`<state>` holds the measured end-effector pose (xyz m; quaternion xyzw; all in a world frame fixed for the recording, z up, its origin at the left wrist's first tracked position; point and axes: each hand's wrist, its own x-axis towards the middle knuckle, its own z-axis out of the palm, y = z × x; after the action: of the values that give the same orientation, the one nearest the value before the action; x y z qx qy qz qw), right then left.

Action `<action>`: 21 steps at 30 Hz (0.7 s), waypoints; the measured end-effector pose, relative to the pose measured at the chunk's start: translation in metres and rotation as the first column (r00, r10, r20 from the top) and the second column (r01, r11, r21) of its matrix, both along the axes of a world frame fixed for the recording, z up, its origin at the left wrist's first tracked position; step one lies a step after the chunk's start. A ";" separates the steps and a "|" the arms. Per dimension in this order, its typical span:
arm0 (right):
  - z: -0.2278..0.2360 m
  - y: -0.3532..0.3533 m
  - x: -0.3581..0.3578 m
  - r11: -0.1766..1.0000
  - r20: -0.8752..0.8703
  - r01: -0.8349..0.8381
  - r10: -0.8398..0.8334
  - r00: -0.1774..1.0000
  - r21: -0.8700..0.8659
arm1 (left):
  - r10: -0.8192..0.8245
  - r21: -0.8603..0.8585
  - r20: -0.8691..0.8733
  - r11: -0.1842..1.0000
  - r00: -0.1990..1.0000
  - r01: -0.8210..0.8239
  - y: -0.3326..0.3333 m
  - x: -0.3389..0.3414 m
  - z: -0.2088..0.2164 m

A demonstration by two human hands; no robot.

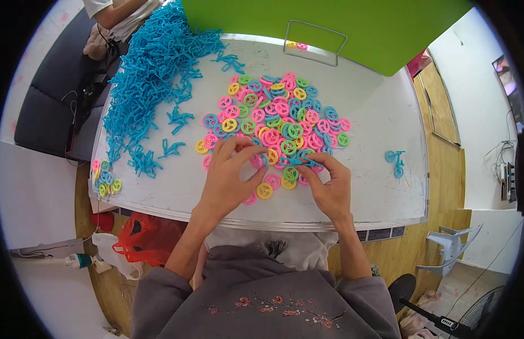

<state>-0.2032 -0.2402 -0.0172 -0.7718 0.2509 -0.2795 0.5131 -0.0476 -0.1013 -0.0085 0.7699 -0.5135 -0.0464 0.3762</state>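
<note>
Blocking part of the wheel pile (276, 104), the left hand (225, 175) curved its thumb and forefinger toward each other; whether they pinched a wheel could not be told. The right fingertips hid the end of a slim blue piece (290, 161), and any join to a wheel was too small to make out. A co-worker's arm (118, 14) was cut off at the top.

The blue piece lay between the two separate hands, clamped by the right hand (332, 189) over the pile's near edge.

The white table (380, 113) bore a heap of blue parts (152, 73) at left and a wheeled blue figure (398, 161) at right. A green panel (341, 25) stood beyond; a red bag (149, 240) sat below, on wooden flooring (443, 186).
</note>
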 end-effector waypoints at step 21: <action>0.004 0.001 0.004 0.990 0.038 -0.103 0.107 0.994 -0.092 | -0.237 -0.294 -0.925 0.942 0.295 -0.163 -0.007 -0.017 -0.021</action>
<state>-0.1989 -0.2387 -0.0135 -0.7999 0.1862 -0.2797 0.4972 -0.0643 -0.1079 -0.0295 0.5027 -0.2069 -0.4153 0.7294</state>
